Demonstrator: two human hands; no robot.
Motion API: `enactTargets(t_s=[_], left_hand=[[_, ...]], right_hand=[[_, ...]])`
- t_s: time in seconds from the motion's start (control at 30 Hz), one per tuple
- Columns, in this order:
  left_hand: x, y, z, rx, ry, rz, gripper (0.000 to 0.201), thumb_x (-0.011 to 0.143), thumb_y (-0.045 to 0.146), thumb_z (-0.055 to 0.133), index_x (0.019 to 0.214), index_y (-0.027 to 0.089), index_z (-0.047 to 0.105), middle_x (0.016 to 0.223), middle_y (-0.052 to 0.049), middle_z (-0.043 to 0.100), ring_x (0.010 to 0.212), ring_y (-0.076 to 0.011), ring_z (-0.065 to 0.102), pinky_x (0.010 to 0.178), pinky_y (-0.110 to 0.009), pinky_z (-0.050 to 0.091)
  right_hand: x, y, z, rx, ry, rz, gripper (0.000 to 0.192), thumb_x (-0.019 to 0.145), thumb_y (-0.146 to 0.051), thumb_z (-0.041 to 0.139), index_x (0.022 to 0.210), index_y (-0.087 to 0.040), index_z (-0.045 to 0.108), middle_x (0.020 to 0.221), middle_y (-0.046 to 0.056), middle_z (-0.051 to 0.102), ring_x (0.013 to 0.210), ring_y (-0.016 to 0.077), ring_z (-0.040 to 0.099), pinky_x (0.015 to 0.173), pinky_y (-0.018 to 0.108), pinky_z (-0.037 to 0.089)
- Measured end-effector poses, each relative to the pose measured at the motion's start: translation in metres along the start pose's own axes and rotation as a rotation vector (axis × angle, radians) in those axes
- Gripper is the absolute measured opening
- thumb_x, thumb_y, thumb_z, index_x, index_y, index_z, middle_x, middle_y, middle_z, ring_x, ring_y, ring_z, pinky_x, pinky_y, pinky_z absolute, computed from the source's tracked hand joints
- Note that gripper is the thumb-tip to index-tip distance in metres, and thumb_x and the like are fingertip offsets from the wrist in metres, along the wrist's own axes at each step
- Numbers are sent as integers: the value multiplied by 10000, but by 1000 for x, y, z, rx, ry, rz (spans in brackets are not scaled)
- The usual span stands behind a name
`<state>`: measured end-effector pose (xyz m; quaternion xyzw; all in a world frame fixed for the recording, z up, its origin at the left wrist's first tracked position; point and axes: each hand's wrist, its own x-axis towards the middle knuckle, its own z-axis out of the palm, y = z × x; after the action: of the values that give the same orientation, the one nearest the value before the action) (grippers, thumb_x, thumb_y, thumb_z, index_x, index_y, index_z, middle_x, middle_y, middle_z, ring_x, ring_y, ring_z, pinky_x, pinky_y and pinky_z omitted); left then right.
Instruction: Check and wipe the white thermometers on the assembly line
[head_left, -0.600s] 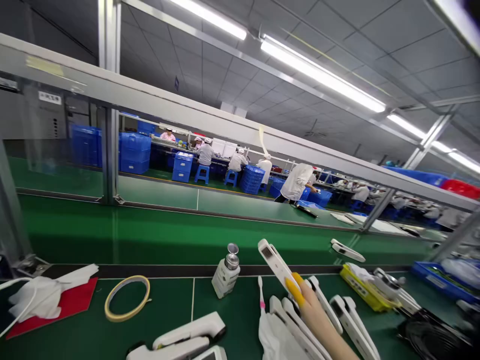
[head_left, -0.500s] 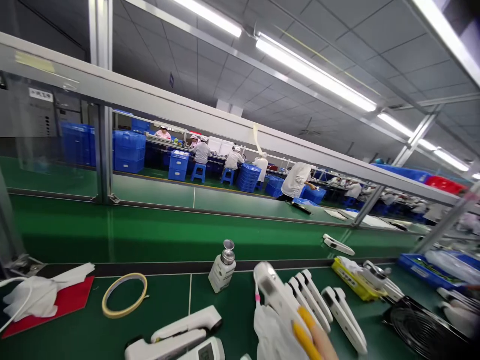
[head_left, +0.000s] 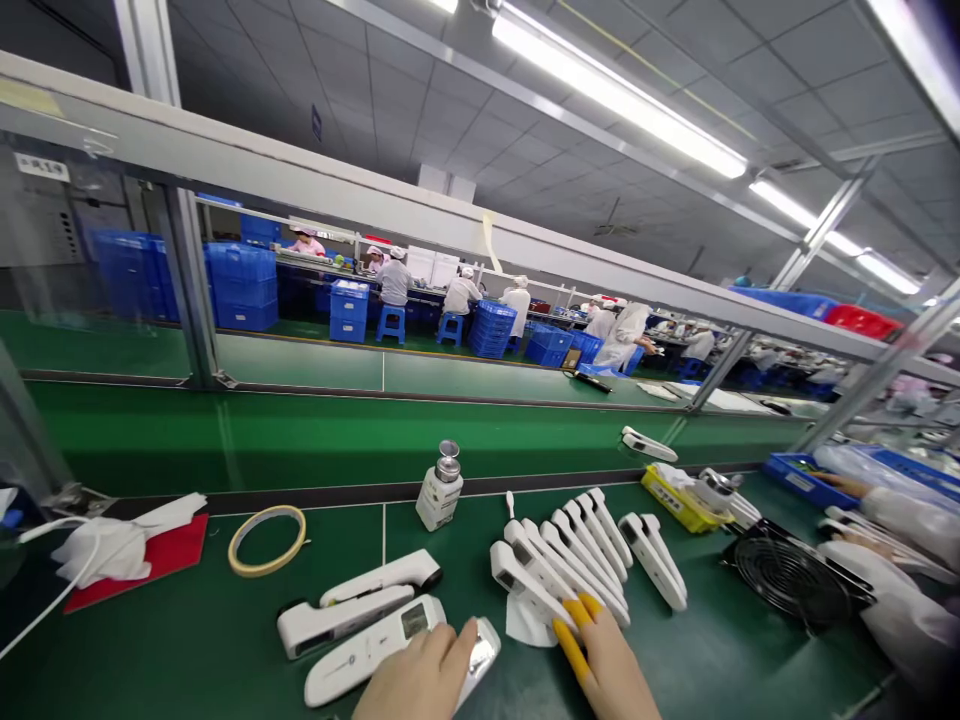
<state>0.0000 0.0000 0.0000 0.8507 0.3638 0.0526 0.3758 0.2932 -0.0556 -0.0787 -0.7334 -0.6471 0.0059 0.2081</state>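
My right hand (head_left: 604, 655), with yellow finger cots, grips the lower end of a white handheld thermometer (head_left: 525, 585). That one lies at the left end of a slanted row of several similar thermometers (head_left: 581, 555). Partly beneath it is a white cloth (head_left: 527, 622). At the bottom middle, my left hand (head_left: 424, 675) closes round another white thermometer (head_left: 484, 650); the palm hides part of it. Beside this hand lies a thermometer with a grey display (head_left: 367, 650), and two more thermometers (head_left: 352, 615) rest behind that one.
A pump bottle (head_left: 439, 490) stands at the mat's back edge. Left are a tape roll (head_left: 244, 567) and a red sheet (head_left: 176, 560) under white cloth. Rightward are two thermometers (head_left: 654, 565), a yellow tray (head_left: 679, 505), a black fan (head_left: 795, 575) and a co-worker's sleeve (head_left: 911, 610).
The thermometer in my right hand has come down from a raised position to the left end of the row. My left hand has entered at the bottom. The view has shifted.
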Motion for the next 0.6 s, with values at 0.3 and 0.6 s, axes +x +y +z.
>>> enactTargets(t_s=[0.3,0.6], left_hand=[[25,-7,18,-103,0,-42,446,637,230,622,1077,169,585,1079,-149,597,953,-319,570,802,-399,432],[24,-10,-4,-1093,336,-64,410,649,364,689,963,176,503,702,15,551,555,-120,503,594,-273,442]], right_hand=[[6,-10,1,-42,57,-103,329,845,-400,461,1085,-217,593,1106,121,576,1010,275,550,860,416,464],[30,-49,4,285,-142,149,304,703,-367,562,942,-184,600,872,87,637,833,290,594,736,387,461]])
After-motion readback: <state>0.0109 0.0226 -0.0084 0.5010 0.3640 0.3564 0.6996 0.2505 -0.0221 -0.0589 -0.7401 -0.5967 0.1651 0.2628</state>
